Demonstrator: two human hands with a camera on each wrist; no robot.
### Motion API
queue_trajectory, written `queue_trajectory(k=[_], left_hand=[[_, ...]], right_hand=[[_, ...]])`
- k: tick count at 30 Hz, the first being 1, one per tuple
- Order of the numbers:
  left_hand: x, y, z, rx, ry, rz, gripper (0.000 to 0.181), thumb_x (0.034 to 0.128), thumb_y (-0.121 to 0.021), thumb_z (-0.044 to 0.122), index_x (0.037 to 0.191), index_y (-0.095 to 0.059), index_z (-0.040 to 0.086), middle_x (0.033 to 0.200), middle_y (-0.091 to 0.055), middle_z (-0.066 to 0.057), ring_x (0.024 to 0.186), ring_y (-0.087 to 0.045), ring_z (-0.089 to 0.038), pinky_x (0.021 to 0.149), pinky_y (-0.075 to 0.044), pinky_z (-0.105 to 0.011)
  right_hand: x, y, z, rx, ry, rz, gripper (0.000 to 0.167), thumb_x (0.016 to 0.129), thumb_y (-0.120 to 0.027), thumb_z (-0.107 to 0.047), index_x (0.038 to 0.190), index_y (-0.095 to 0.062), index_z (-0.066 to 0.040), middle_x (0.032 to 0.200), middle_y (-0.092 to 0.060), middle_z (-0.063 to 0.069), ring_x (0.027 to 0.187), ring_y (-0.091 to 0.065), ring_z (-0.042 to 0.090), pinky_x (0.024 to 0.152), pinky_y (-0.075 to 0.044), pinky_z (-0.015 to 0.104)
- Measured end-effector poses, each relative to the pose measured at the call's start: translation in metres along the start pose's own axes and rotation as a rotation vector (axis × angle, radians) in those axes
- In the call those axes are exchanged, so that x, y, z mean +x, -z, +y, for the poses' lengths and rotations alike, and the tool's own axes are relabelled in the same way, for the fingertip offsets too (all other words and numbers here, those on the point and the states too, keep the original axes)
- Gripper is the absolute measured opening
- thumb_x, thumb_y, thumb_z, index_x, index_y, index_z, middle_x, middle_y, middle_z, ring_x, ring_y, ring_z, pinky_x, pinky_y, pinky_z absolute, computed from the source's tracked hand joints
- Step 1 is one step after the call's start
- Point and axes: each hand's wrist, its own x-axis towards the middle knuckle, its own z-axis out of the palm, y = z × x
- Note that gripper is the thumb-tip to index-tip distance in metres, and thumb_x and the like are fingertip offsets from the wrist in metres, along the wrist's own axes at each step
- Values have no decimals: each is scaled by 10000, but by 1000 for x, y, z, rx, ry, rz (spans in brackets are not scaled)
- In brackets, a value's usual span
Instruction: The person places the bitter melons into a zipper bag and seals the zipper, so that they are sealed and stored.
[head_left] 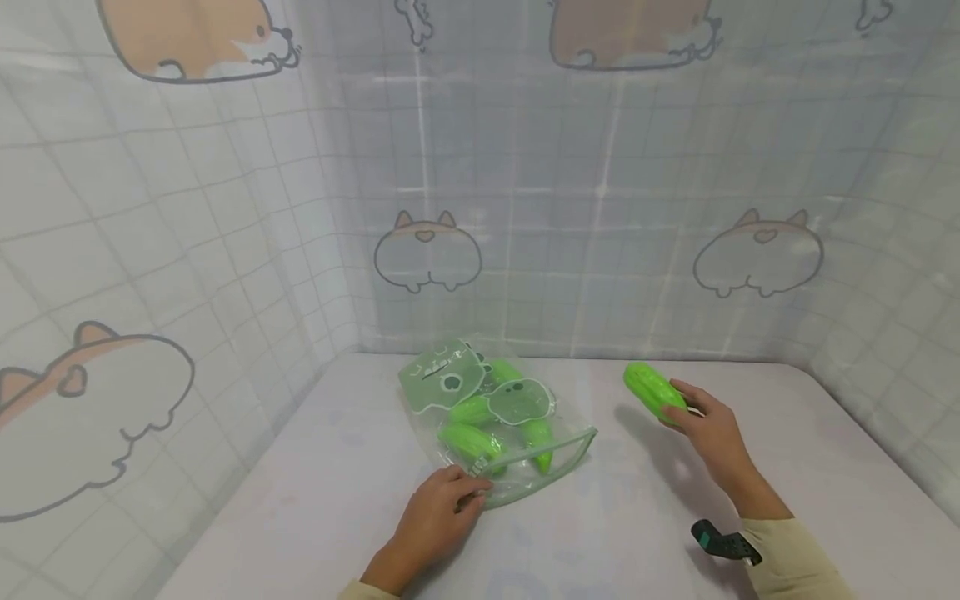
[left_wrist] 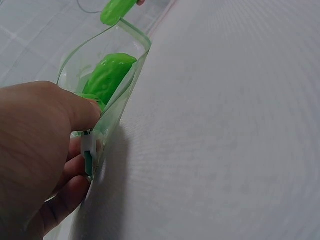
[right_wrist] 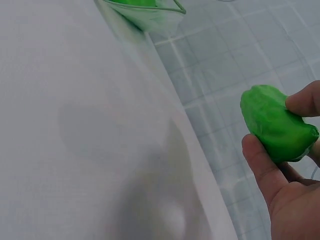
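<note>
A clear zip bag with a green cartoon face print lies on the white table, its mouth standing open toward the right front. Several bright green toy vegetables are inside it. At the bag's near left corner my left hand pinches the rim, thumb on one side and fingers on the other; the zip's white slider shows beside the fingers. My right hand holds a long, ridged green toy vegetable above the table, to the right of the bag. Thumb and fingers grip its near end.
The white table is enclosed at the back and sides by a pale, gridded curtain with cartoon dog prints. A dark band with a teal mark sits at my right wrist.
</note>
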Motion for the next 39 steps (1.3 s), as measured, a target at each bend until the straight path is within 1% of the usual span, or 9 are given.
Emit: queue_trajectory(k=[4,9,15,21,27,34,39], left_hand=[[-1,0,0,-1,3,3,177,883,-754,197,1049,-792,247,822,-512,158,734,-442,-31,630,-417,-240],[-1,-1,-1,3,2,6,175,887,-753,204,1051,-791,253,838,-527,156,750,-457,-36,641,-427,-247],[-1,-1,-1,6,-5,0,171,888,-749,202,1047,-793,246,836,-525,155,760,-469,-39,646,-434,-252],[0,0,0,3,0,-6,170,892,-747,205,1050,-793,250,834,-521,155,760,-464,-40,646,-432,-253],[-1,2,1,-9,2,-9,168,896,-747,203,1053,-792,245,839,-530,154,755,-460,-33,642,-429,-248],[0,4,2,-14,2,-15,167,897,-744,202,1051,-791,243,837,-521,157,756,-459,-35,645,-428,-247],[1,5,2,-4,9,-15,167,894,-746,207,1049,-791,249,837,-520,159,760,-462,-37,645,-428,-250]], right_hand=[[-2,-4,-3,13,-1,-24,665,992,-640,-258,1528,-351,9,1436,-417,287,1210,-497,358,892,-529,290],[-1,-7,0,53,2,-33,660,987,-652,-212,1523,-347,23,1440,-409,288,1191,-511,341,906,-527,324],[-3,-10,2,56,-10,-51,652,989,-649,-211,1524,-349,12,1448,-407,281,1185,-526,321,887,-531,288],[-5,-13,-2,64,-4,-64,633,981,-655,-201,1509,-373,6,1434,-421,276,1168,-531,324,890,-534,309],[-8,-16,-7,22,3,-82,627,971,-669,-228,1496,-400,-16,1446,-428,264,1218,-516,367,836,-507,228],[-19,-23,-17,21,-2,-104,609,954,-687,-205,1481,-433,-35,1444,-443,254,1232,-522,374,851,-505,265],[-29,-30,-24,15,19,-131,591,944,-692,-188,1464,-453,-41,1433,-461,243,1246,-525,387,856,-507,273]])
